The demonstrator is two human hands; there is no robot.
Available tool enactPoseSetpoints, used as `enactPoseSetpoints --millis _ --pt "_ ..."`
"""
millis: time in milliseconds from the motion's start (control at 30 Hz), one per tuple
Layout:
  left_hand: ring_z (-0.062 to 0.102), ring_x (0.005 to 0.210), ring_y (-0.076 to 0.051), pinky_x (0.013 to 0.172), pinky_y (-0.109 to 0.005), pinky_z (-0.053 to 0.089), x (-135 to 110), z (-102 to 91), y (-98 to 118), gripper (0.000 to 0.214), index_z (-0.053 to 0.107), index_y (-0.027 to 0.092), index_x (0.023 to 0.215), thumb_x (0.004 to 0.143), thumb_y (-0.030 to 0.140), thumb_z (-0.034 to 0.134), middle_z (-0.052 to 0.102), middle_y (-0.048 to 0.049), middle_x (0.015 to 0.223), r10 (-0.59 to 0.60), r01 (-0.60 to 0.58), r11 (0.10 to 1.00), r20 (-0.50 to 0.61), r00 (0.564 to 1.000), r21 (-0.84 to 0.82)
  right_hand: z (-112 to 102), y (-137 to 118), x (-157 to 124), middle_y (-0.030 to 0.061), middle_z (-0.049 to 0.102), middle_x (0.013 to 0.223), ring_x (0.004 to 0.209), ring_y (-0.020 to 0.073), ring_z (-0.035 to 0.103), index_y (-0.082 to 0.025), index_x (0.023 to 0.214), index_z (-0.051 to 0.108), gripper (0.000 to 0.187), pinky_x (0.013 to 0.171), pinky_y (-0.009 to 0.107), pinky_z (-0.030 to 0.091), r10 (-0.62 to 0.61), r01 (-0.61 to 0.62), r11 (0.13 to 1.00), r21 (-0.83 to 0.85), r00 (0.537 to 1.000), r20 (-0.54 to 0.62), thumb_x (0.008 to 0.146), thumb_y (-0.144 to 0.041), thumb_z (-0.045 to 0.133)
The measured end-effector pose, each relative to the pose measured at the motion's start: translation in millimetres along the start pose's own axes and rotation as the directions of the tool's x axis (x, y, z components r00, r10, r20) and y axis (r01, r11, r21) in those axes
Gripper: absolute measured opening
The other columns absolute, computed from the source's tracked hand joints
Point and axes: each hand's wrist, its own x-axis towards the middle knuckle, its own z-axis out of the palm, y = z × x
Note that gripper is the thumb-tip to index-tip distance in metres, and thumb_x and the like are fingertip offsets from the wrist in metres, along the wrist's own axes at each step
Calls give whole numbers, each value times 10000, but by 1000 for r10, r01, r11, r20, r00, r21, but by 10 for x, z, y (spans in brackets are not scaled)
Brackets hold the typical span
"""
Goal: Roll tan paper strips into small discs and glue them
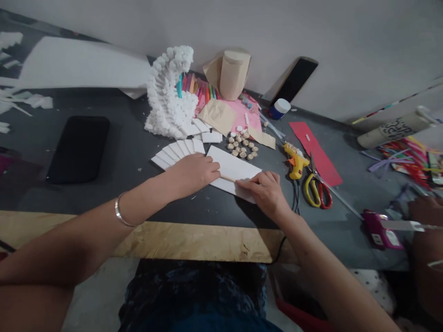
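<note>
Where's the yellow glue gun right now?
In the head view, the yellow glue gun lies on the dark tabletop, beyond the person's right hand and just left of the yellow-and-red scissors.

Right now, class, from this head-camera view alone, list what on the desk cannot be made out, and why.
Head view:
- White card: its edges are partly hidden by the left hand and right hand.
- Thin wooden stick: both ends are hidden under those hands.
- Co-worker's hand: cut off by the right edge.
- Printed tube: lettering too blurred to read.
</note>
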Motion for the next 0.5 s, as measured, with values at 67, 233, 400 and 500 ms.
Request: enactPoseSetpoints --millis 67,233,400,500 --pt "558 861 -218 679 -347 345 4 -19 41 223 647 183 1036 915 109 474 637 -68 904 -4 3 1000 24 1000 28 0 -1 -1 30 584 754 781 181 496 -328 1049 739 268 803 357 325 -15 15 1000 -13 1000 -6 947 -196 530" --pt "560 925 -224 722 -352 343 0 -82 118 364 582 246 1220 935 96 411 634 -64 1019 -67 63 997 81 994 55 10 -4 1 30 572 741 770 180 472 -326 1029 743 249 791 356 318 -29 28 999 -32 999 -40 957 -235 523" --pt "547 964 -242 767 -369 372 34 -108 283 299 624 160 1116 918 72 416 617 -105 1019 -106 104 994 46 993 31 10 -11 -1 34 581 762 802 191 472 -323 1075 723 252 807 369 324 -17 16 1000 -23 1000 -23 965 -250 508" --pt "544 945 -243 752 -352 399 96 -61 425 239 635 85 999 894 43 425 600 -133 1007 -144 144 989 39 989 -11 -2 -14 6 39 583 772 815 197 472 -322 1091 716 253 808 377 324 -19 19 1000 -17 1000 -17 964 -252 509"
